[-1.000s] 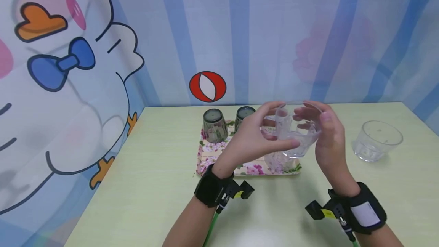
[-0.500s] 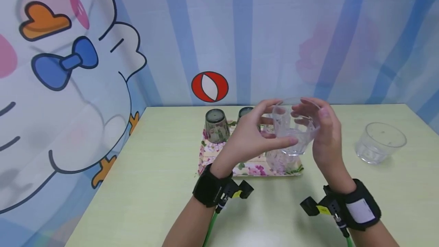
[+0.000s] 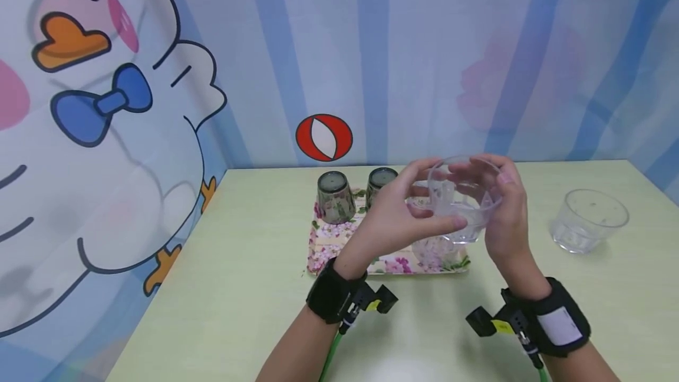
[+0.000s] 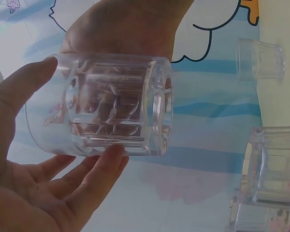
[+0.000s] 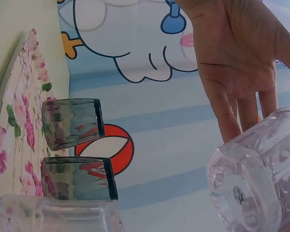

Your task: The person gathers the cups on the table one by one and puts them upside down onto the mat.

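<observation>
Clear glass [image 3: 460,199] held in the air above the tray's [image 3: 339,252] near right corner. Left hand [image 3: 395,217] and right hand [image 3: 504,217] both curl around its wall. Advice: support the base, lower it level, clear of the clear cup [image 3: 436,251] beneath and the two dark cups [image 3: 336,195] at the tray's far edge.

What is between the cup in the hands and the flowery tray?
Another clear cup stands on the tray, right under the held cup; the head view shows it.

Clear ribbed plastic cup [image 3: 460,199], seemingly empty, tilted, held above floral tray [image 3: 323,252]
</observation>
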A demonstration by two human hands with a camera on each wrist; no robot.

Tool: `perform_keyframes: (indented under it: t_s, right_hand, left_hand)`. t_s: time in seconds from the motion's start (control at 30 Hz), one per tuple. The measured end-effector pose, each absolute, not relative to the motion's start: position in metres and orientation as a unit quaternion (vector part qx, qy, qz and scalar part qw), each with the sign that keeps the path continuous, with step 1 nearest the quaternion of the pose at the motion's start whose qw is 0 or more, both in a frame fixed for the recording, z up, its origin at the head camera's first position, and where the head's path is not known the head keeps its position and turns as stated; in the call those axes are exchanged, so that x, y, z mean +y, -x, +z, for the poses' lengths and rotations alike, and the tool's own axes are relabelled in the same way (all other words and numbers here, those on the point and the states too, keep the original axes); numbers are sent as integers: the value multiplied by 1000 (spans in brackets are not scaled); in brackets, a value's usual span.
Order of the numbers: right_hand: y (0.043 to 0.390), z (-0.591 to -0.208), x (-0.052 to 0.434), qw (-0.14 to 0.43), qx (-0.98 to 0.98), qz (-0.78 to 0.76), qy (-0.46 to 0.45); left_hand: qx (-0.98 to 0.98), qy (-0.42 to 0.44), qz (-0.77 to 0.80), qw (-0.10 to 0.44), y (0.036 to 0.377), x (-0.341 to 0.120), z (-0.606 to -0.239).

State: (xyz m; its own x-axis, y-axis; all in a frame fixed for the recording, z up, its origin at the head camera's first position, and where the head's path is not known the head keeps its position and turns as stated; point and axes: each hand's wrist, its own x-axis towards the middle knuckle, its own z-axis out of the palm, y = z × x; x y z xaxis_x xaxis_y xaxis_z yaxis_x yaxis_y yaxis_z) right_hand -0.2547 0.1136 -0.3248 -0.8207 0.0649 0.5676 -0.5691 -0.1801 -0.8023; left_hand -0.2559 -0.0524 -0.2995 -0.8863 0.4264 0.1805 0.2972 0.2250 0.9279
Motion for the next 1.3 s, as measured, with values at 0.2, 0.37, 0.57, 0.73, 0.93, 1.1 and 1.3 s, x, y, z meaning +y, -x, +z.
perform_keyframes:
  t_s: [0.2, 0.37, 0.57, 0.73, 0.93, 1.1, 1.3]
  right_hand:
    - [256, -324, 118, 224, -596, 738, -222]
    - [257, -324, 121, 230, -572, 742, -263]
    - [256, -323, 119, 223, -548, 752, -289]
    - [255, -322, 118, 216, -550, 756, -281]
    - [253, -319, 121, 203, -578, 744, -267]
    - [249, -316, 123, 198, -603, 723, -272]
    - [244, -312, 124, 249, -714, 598, -267]
  left_hand:
    - [784, -238, 568, 76, 260, -50, -305]
    - [789, -267, 546, 92, 267, -44, -317]
    - [760, -324, 557, 83, 273, -35, -331]
    - [743, -344, 570, 74, 274, -33, -333]
    - [735, -320, 591, 94, 271, -34, -330]
    - [747, -287, 592, 93, 270, -36, -328]
    - [766, -274, 576, 81, 271, -40, -328]
